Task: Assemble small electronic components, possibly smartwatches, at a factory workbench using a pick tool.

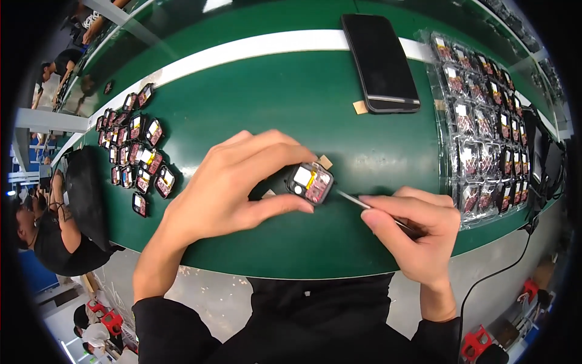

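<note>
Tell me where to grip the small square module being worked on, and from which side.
Pinch the square module by its dark outer edges from the left, as the left hand does; its component face points up, and the tweezers in the right hand enter from the right.

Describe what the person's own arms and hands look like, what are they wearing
Both hands, left hand and right hand, are bare: no gloves, rings or watch visible. Black long sleeves are pushed back, leaving wrists and lower forearms uncovered. Fingernails look short and unpainted.
</note>
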`<state>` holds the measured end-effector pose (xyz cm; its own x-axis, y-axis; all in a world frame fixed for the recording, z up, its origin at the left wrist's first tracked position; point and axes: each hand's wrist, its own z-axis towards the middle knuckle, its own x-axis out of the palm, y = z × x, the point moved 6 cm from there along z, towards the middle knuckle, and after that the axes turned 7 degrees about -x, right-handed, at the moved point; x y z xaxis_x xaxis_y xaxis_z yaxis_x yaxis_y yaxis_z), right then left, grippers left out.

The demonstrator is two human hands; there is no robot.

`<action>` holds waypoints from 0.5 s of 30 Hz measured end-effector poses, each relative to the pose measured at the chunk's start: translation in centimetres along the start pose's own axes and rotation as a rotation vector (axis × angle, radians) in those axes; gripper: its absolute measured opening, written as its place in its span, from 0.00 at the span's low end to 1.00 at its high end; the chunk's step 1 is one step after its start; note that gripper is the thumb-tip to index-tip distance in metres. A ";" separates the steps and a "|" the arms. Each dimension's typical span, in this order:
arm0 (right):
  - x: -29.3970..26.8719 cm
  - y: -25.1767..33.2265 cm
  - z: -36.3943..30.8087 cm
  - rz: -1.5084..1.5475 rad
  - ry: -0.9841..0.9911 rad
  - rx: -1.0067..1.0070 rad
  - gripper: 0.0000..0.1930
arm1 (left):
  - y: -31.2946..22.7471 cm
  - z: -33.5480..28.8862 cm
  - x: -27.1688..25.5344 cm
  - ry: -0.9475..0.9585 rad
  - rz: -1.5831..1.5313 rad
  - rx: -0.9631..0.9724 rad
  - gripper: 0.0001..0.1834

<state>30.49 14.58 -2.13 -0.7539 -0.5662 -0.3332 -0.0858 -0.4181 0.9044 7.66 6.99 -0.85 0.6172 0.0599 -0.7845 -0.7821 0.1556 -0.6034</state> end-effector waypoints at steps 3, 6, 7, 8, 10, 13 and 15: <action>0.1 -0.2 -0.1 0.098 0.047 -0.024 0.07 | -0.2 -0.3 1.1 0.030 -0.121 -0.004 0.33; 0.5 -0.6 -0.3 0.018 0.025 -0.051 0.06 | -0.6 -0.3 1.6 0.058 -0.075 0.032 0.34; 0.8 -0.4 -0.1 -0.034 0.040 -0.066 0.05 | -0.6 -0.3 1.6 0.066 -0.084 0.027 0.34; 1.0 -0.3 0.0 -0.085 0.057 -0.081 0.05 | -0.5 -0.3 1.6 0.072 -0.077 0.029 0.34; 1.1 -0.3 0.2 -0.103 0.058 -0.097 0.05 | -0.4 -0.3 1.8 0.053 -0.079 0.034 0.35; 1.3 -0.4 0.2 -0.126 0.065 -0.121 0.06 | -0.4 -0.3 1.9 0.054 -0.066 0.057 0.35; 1.4 -0.4 0.2 -0.130 0.074 -0.121 0.07 | -0.3 -0.4 1.9 0.056 -0.070 0.049 0.35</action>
<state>29.36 14.11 -2.86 -0.6915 -0.5501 -0.4682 -0.0971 -0.5715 0.8148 9.05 6.65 -2.22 0.6636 -0.0082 -0.7481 -0.7310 0.2052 -0.6507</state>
